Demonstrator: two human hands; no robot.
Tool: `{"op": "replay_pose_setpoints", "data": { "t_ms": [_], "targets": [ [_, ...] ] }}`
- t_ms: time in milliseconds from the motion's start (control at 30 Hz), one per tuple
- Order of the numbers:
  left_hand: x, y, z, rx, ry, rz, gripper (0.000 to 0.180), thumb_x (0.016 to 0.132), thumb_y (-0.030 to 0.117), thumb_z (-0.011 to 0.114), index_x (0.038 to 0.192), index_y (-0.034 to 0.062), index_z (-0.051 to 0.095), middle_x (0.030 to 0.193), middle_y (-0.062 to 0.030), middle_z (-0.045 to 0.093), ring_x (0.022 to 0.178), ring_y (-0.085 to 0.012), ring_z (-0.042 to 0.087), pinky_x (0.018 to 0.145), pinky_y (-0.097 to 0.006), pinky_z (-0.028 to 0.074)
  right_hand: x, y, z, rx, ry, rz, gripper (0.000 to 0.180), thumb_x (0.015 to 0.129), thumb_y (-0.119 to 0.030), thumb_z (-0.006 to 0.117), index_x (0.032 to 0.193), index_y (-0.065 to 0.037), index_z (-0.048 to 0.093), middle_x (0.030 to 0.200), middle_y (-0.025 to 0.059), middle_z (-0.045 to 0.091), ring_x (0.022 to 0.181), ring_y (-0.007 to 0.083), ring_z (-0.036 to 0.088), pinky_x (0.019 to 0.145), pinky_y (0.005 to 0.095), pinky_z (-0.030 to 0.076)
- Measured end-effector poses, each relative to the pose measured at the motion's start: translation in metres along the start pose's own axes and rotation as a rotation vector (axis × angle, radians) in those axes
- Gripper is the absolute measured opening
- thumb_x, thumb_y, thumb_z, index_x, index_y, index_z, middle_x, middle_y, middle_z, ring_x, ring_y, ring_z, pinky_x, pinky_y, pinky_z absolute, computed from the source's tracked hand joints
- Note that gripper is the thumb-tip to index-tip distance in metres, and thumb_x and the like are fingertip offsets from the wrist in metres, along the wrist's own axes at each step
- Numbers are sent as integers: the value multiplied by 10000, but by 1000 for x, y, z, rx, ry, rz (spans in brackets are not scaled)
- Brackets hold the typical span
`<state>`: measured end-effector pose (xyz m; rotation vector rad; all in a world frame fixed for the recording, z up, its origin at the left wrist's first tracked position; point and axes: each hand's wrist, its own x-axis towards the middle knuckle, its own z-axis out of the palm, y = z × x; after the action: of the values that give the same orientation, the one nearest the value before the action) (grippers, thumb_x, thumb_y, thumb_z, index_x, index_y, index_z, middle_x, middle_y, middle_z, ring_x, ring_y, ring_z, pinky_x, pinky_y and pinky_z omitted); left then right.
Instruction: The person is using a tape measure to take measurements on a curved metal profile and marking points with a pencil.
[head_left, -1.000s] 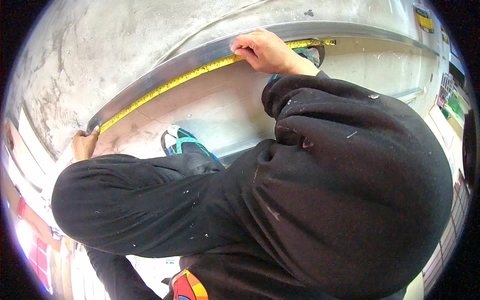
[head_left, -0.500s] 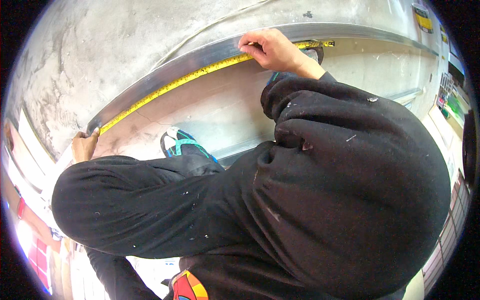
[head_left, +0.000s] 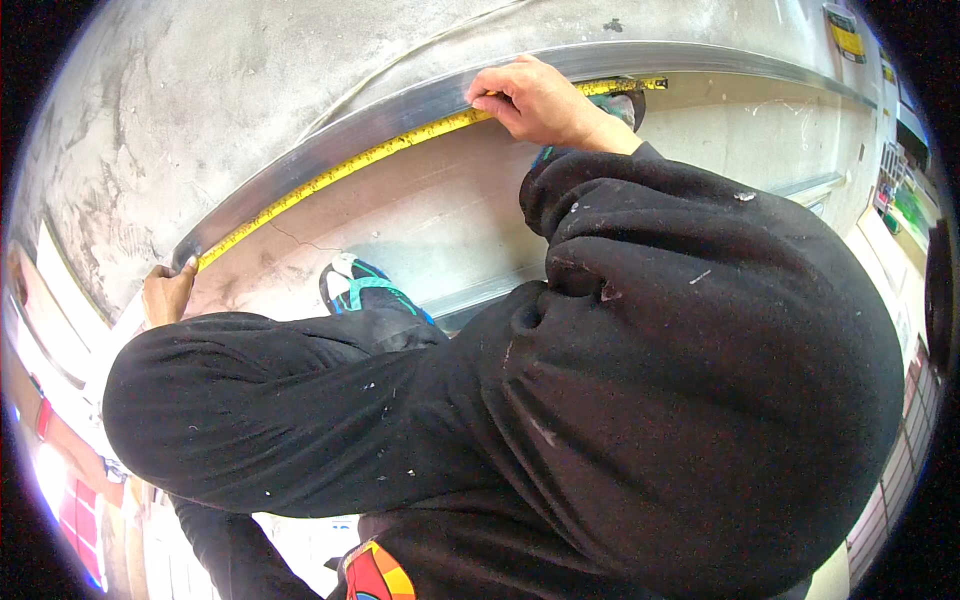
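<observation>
head cam: l hand [head_left: 168,292], r hand [head_left: 537,102] pinched on yellow tape [head_left: 340,172] along metal bar [head_left: 400,106], grey conc. surface [head_left: 205,100]

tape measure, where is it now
In the head view's upper half, the yellow tape measure runs along the metal bar from the left hand, at left, past the right hand.

I log via head camera: grey, stained concrete floor [head_left: 200,110], upper left. Directly on it: long, silvery metal bar [head_left: 390,116], curving across upper frame; thin, pale cord [head_left: 400,57], top centre, lower end reaching the bar.
</observation>
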<state>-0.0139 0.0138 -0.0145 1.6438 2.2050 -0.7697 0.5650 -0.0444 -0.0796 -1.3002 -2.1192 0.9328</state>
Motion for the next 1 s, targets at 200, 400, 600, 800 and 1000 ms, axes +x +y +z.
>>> {"op": "replay_pose_setpoints", "data": {
  "t_ms": [200,400,600,800,1000],
  "targets": [
    [1,-1,1,-13,7,8,578,796,520,786,891,-41,686,869,-259,723,876,-379,709,801,-446,524,-1,-1,1,-21,16,6,62,860,-122,682,917,-97,690,791,130,700,746,376,688,676,447,551],
    [3,-4,3,-12,0,18,587,799,530,781,901,-41,688,876,-260,726,883,-379,709,808,-447,527,3,-6,-1,-71,-63,83,47,876,-124,680,911,-93,687,798,133,702,758,377,687,678,455,546],
    [4,-5,4,-12,-3,5,602,796,539,781,907,-46,693,890,-269,727,896,-392,712,813,-447,530,3,-11,-9,52,244,183,81,908,-131,687,949,-62,698,834,152,705,787,387,686,697,436,545],
    [3,-4,3,1,10,3,618,796,540,781,928,-58,701,902,-276,728,914,-399,714,815,-452,530,-4,1,-14,77,1,31,87,886,-119,690,954,-64,691,831,147,710,787,377,691,696,432,546],
    [2,-2,1,12,4,17,607,794,527,775,911,-63,699,899,-273,728,895,-395,711,814,-451,529,-6,6,-9,49,-14,45,73,877,-125,682,943,-94,688,808,131,706,769,374,691,687,442,548]
  ]
}}
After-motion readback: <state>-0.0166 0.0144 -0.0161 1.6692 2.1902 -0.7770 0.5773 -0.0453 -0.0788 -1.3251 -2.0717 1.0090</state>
